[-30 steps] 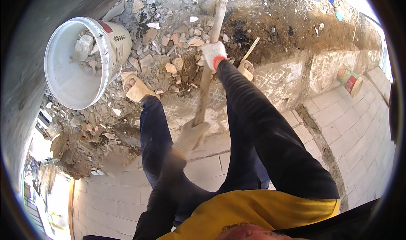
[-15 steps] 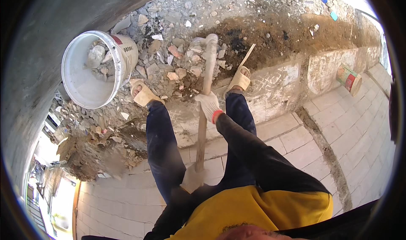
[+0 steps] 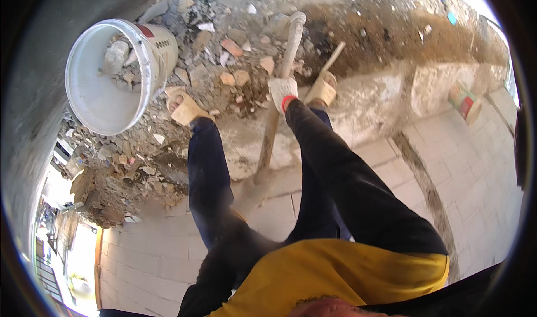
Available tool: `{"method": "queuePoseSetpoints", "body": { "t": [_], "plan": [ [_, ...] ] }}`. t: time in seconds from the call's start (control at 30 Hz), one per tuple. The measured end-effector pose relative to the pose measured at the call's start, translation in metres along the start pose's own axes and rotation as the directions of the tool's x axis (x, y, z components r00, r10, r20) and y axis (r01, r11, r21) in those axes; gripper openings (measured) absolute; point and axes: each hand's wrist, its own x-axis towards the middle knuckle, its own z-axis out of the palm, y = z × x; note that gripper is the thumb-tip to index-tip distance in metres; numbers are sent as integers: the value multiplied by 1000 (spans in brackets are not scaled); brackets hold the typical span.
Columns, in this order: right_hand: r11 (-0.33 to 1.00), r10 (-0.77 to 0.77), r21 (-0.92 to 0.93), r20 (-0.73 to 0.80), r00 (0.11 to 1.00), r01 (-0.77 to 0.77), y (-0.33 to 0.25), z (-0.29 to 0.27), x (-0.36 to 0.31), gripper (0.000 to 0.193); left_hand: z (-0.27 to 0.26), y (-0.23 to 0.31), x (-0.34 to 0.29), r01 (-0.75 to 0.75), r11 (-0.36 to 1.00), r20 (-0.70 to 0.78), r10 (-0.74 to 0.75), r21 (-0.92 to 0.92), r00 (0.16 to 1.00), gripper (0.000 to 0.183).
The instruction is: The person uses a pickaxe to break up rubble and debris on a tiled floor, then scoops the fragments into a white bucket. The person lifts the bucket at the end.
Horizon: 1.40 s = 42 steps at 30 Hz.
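Observation:
A hoe with a long wooden handle [image 3: 270, 135] slants between my legs. Its dusty head end lies over the broken rubble [image 3: 238, 54], and the blade is hard to make out. My right hand [image 3: 283, 92], in a white knitted glove with a red cuff, wraps round the handle above its middle. Lower down, my gloved left hand [image 3: 247, 197] is smeared by motion, closed at the handle's near end. Just left of the rubble, a white bucket [image 3: 150, 65] lies tilted with its mouth towards me and grey chunks [image 3: 116, 58] inside.
My sandalled left foot [image 3: 184, 108] and right foot [image 3: 321, 89] stand apart at the rubble's edge. A thin stick [image 3: 334, 57] lies by the right sandal. Low masonry [image 3: 363, 102] borders brown soil [image 3: 369, 34]. Further right, a small printed tub [image 3: 465, 103] lies on pale tiles [image 3: 447, 149].
Both hands and the hoe have moved forward, away from my body, and slightly right at the head. The left hand travelled furthest. The view has shifted a little.

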Motion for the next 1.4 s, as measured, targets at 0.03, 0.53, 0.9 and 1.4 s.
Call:
{"method": "queuePoseSetpoints", "body": {
  "t": [0.03, 0.53, 0.9, 1.4],
  "plan": [
    [703, -71, -710, -109, 992, -27, 29, -9, -17, 21, 7, -19, -27, 50, 996, 78, -44, -78, 996, 21],
    [968, 109, -180, -337, 935, -177, -20, 82, -90, 12, 12, -9, -92, 28, 991, 91, -16, -130, 996, 27],
    [983, 54, -148, -317, 947, -106, -37, 105, -54, 14, 6, 33, -105, -100, 928, 115, 149, -358, 982, 31],
    [991, 117, -27, -254, 960, -127, -170, 109, -105, 16, -36, 101, -208, -634, 769, 228, 634, -84, 739, 89]
  ]
}}
